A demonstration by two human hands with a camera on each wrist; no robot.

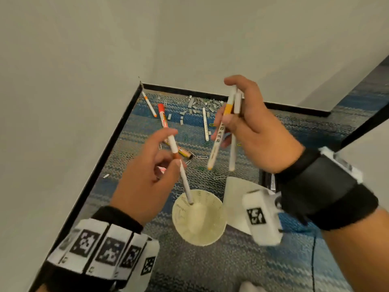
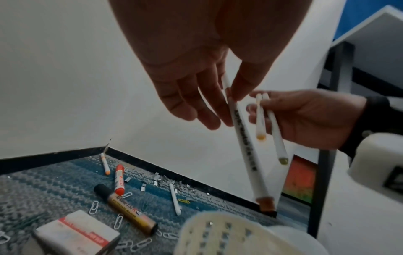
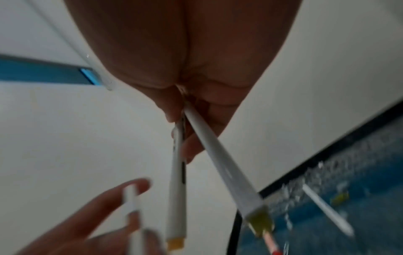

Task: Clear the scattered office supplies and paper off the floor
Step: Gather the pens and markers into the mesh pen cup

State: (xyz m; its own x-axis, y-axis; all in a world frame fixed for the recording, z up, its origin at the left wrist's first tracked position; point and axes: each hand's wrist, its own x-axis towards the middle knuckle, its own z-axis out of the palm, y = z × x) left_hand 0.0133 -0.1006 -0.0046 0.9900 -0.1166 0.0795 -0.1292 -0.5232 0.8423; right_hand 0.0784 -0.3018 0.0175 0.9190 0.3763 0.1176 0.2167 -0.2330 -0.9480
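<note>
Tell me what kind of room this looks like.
Probably an office corner: blue patterned carpet meets white walls with a black baseboard, and markers, paper clips and staples lie scattered on the floor.

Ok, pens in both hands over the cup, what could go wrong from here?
1. The left hand only pinches its pen above the perforated cup; released off-centre, it may tip the light cup.
2. The right hand grips two pens splayed apart; one could slip onto the carpet.
3. Staples and paper clips may be missed on the patterned carpet.
</note>
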